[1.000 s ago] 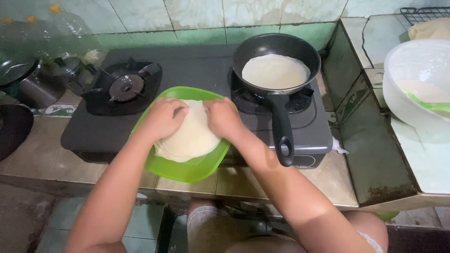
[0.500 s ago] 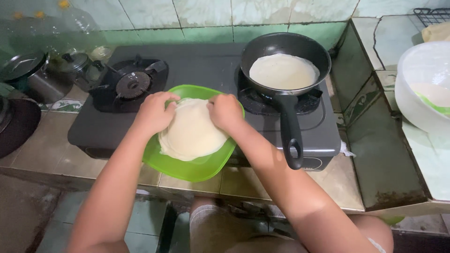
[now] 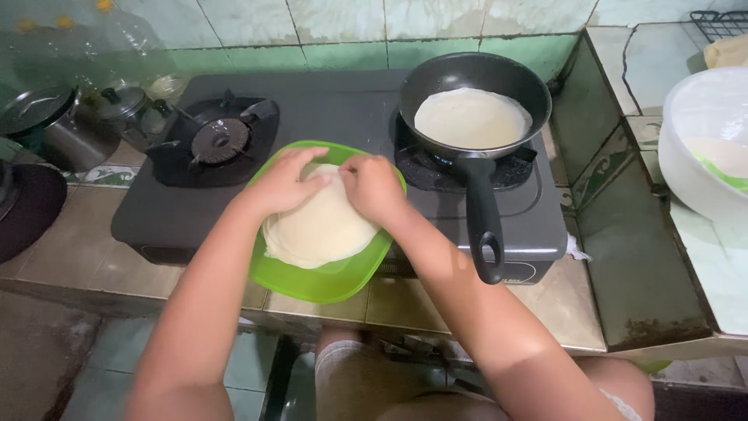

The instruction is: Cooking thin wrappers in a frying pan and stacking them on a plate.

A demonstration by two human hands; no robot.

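Both hands, left hand and right hand, pinch the far edge of one round crepe lying flat on one green plate.

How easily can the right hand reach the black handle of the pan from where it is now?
Probably yes. The right hand rests on the stack of thin wrappers in the green plate, and the pan handle points toward the person just beside it, with nothing between them.

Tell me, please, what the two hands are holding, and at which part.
Both the left hand and the right hand pinch the far edge of the top thin pale crepe on the green plate.
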